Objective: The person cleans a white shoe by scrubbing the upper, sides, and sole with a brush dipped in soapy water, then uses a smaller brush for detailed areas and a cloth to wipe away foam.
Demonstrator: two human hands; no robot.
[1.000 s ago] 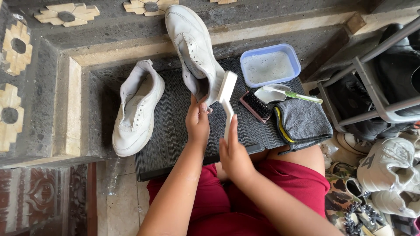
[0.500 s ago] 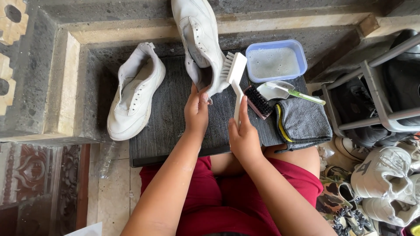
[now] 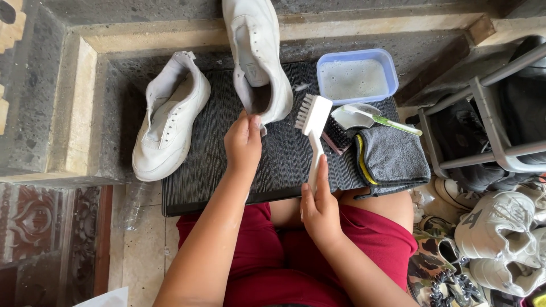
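My left hand [image 3: 243, 142] grips the heel of a white sneaker [image 3: 257, 57], holding it up over a black ribbed mat [image 3: 284, 165]. My right hand [image 3: 319, 207] holds the long handle of a white scrub brush [image 3: 313, 122], its bristle head just right of the shoe's heel and not touching it. A second white sneaker [image 3: 169, 119] lies on its side at the mat's left edge. A blue tub of soapy water [image 3: 356, 77] stands at the mat's far right corner.
A small dark brush [image 3: 336, 136], a green-handled toothbrush [image 3: 392, 122] on a white dish and a folded grey cloth [image 3: 392, 159] lie right of the mat. A metal shoe rack [image 3: 489, 131] and several shoes [image 3: 500, 239] fill the right side. Stone ledges border the left and far sides.
My right hand has drawn the brush back from the shoe's heel, down and to the right. The left hand still holds the sneaker, which has shifted slightly in view as my head moved.
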